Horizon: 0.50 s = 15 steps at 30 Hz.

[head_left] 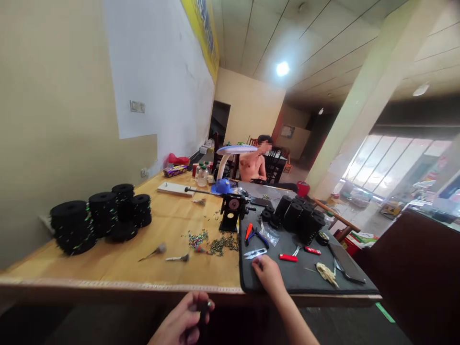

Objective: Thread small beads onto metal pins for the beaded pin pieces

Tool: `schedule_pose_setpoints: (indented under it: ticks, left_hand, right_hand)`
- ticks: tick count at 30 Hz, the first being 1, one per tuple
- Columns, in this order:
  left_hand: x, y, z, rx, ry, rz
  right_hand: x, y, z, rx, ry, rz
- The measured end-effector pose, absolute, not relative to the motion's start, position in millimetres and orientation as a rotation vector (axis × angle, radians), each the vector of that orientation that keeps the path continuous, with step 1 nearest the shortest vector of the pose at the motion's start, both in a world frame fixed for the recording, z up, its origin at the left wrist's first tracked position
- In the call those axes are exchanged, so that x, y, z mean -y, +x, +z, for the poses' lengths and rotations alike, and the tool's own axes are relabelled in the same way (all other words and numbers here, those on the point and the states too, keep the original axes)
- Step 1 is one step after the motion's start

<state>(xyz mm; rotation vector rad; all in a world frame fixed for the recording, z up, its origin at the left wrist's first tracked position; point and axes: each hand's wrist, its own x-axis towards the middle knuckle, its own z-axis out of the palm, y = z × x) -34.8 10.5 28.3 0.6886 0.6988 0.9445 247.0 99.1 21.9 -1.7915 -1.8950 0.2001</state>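
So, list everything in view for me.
Spools: many, black, left side and mat
Table: one, tan, foreground
Mat: one, dark grey, table's right
Device: one, black, centre
Small bits: many, multicoloured, before device
Snips: one, silver, mat
Pliers: count unclear, orange-and-blue, mat
Handles: two, red, mat
Lamp: one, white-blue, behind device
Jars: several, clear, far side
Box: one, purple-yellow, far left
Person: one, dark-haired, beyond table
Left hand: one, near edge, around dark object
Right hand: one, mat, by snips

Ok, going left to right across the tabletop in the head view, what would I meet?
Green-flecked black spools, small multicoloured pieces, brownish pieces, thread snips, nearer red-handled item, crumpled cream cloth.
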Motion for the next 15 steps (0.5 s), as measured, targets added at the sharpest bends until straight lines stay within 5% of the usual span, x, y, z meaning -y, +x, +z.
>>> schedule_pose_setpoints:
  ticks: [8,15]
  left_hand:
    - [-3,-30,47,-0.787,0.721,0.948]
    - [-2,-24,31,-0.824,0.962,0.94]
  right_hand:
    - [-71,225,31,1.875,-1.668,0.378]
    - [2,145,54,1.513,-1.131,1.164]
